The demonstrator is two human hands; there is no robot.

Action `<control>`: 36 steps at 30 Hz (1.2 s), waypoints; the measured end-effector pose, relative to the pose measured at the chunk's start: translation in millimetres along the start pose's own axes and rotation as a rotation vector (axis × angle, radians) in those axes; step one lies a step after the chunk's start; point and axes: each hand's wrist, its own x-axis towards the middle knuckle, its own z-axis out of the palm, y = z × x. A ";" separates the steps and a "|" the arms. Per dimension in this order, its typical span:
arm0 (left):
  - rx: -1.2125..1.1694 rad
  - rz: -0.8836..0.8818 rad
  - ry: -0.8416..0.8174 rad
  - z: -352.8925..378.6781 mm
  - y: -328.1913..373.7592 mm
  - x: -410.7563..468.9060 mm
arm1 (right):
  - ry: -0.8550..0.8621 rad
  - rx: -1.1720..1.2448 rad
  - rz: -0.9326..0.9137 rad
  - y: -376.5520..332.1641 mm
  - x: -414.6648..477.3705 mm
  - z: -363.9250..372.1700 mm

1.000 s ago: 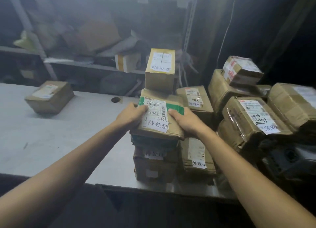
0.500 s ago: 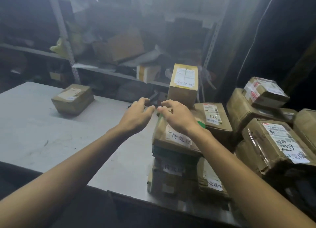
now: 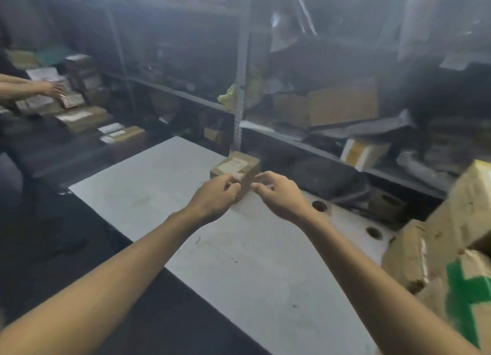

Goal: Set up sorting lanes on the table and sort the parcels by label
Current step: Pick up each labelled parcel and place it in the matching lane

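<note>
A small brown parcel [image 3: 237, 166] with a white label lies alone near the far edge of the grey table [image 3: 239, 261]. Both my arms reach out to it. My left hand [image 3: 216, 198] has loosely curled fingers, and its fingertips touch the parcel's near corner. Just right of that corner hovers my right hand [image 3: 280, 195], fingers relaxed and holding nothing. Motion blur hides any firmer hold. The stack of parcels [image 3: 449, 251] sits at the right edge, one bearing green tape [image 3: 465, 293].
Two round holes [image 3: 319, 205] pierce the table near the parcel stack. Metal shelving [image 3: 240, 94] with boxes and clutter runs behind the table. At far left another person's hand [image 3: 53, 90] rests on more labelled parcels. Dark floor lies left of the table.
My hands left the labelled parcel on the stack and swung left, empty, to the lone parcel. The view panned left, so the stack now sits at the right edge.
</note>
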 end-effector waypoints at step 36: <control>-0.504 -0.341 -0.564 110.1 -250.2 440.5 | 0.216 0.820 0.882 172.1 350.7 245.6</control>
